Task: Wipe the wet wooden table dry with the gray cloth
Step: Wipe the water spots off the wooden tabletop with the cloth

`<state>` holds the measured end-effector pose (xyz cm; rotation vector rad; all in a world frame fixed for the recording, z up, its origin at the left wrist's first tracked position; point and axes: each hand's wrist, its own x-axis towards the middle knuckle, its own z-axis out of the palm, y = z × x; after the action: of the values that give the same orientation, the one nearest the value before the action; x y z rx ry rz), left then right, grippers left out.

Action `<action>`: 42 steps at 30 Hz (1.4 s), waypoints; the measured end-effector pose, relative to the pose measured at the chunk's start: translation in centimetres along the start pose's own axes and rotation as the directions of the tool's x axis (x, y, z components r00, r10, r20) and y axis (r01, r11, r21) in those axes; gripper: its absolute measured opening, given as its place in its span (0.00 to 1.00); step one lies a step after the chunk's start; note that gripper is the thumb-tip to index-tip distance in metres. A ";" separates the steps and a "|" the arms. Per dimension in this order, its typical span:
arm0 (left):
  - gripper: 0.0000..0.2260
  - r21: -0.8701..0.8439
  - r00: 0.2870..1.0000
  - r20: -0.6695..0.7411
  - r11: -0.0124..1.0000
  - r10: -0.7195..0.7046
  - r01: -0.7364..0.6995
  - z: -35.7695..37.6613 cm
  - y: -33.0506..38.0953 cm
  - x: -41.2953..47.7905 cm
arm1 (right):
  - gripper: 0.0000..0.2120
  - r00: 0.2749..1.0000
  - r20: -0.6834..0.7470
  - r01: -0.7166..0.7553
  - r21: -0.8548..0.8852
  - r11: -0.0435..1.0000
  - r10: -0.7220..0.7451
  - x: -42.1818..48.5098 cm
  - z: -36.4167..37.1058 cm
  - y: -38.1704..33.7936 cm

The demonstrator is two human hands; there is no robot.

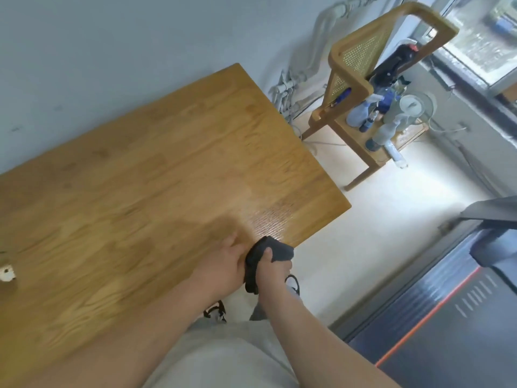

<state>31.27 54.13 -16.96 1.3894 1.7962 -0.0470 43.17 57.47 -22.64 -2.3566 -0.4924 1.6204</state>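
The gray cloth (275,249) is located at the near edge of the wooden bench (140,177), close to its right corner. The cloth is bunched into an elongated roll. Its long axis crosses the bench edge: the far end lies on the bench surface, and the near end points back toward the person and hangs off the edge. The right hand (272,271) grips the cloth at mid-length, thumb laid over the top and fingers curled round it. The left hand (223,264) rests on the bench, touching the cloth on its left side; its fingers are blurred and partly hidden, so whether they grip cannot be told. A glossy wet patch (270,217) shows on the wood just beyond the cloth. To the right of the bench stands a wooden chair (361,89); its seat carries a cluster of upright spray bottles (359,113), their contents not discernible. A small white object (7,273) sits at the bench's far left.
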 end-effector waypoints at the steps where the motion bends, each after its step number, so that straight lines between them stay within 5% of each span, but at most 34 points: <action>1: 0.17 -0.013 1.000 -0.005 1.000 -0.009 0.009 -0.1 -0.7 -0.4 | 0.32 1.000 0.024 -0.016 0.010 1.000 0.016 -0.5 0.5 0.6; 7: 0.18 0.029 1.000 -0.009 0.999 0.013 -0.013 0.7 -0.9 -0.9 | 0.39 1.000 0.024 -0.018 0.066 0.998 0.016 3.7 -2.9 -3.7; 12: 0.19 0.067 1.000 0.003 0.997 0.027 -0.027 2.0 1.6 -0.8 | 0.38 1.000 -0.026 -0.006 0.075 0.997 0.008 8.0 -8.1 -10.7; 17: 0.23 0.097 1.000 -0.012 0.995 0.011 -0.010 2.5 0.6 -1.2 | 0.38 0.995 -0.064 0.075 0.020 0.997 -0.073 8.8 -8.7 -10.6; 28: 0.20 0.012 0.986 -0.166 0.999 0.035 -0.034 3.9 -9.4 -6.8 | 0.35 0.985 0.004 0.174 0.041 0.984 -0.174 0.4 1.0 2.5; 42: 0.15 -0.077 0.953 -0.281 0.988 0.110 -0.137 4.3 -34.2 -22.5 | 0.32 0.986 -0.100 0.124 -0.060 0.990 -0.130 -17.1 20.4 22.7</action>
<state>6.74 21.29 -20.72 1.4935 1.9038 0.3109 21.64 29.88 -23.91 -2.3802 -0.6577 1.4381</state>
